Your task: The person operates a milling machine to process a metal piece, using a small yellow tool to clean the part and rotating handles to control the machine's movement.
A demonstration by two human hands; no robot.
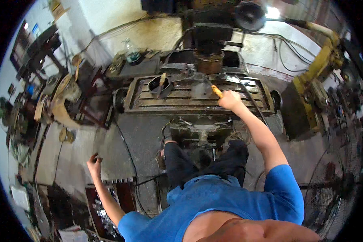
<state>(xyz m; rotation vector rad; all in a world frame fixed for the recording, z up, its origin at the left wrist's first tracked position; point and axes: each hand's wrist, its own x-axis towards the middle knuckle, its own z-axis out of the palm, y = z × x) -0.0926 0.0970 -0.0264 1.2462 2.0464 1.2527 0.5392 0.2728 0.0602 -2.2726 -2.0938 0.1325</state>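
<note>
My right hand [230, 100] is closed round the yellow handle [217, 91] of a tool above the slotted metal machine table [149, 108]. The tool's thin dark end points away to the left; its exact kind is not clear. Close to it, a flat grey metal block [200, 91] lies on the table. A dark round pot [165, 93] stands further left, with a wooden-handled brush [162, 80] leaning in it. Away from the table, my left hand [94, 164] hangs at lower left, its dark-tipped fingers half curled and apart, with nothing plainly held.
The machine's dark upright column [209, 36] rises behind the table. A clear bottle [131, 51] stands at back left. To the right is a yellow machine [300, 101]. A tray of metal parts [105, 205] sits beside my left forearm. A cable [127, 147] crosses the floor.
</note>
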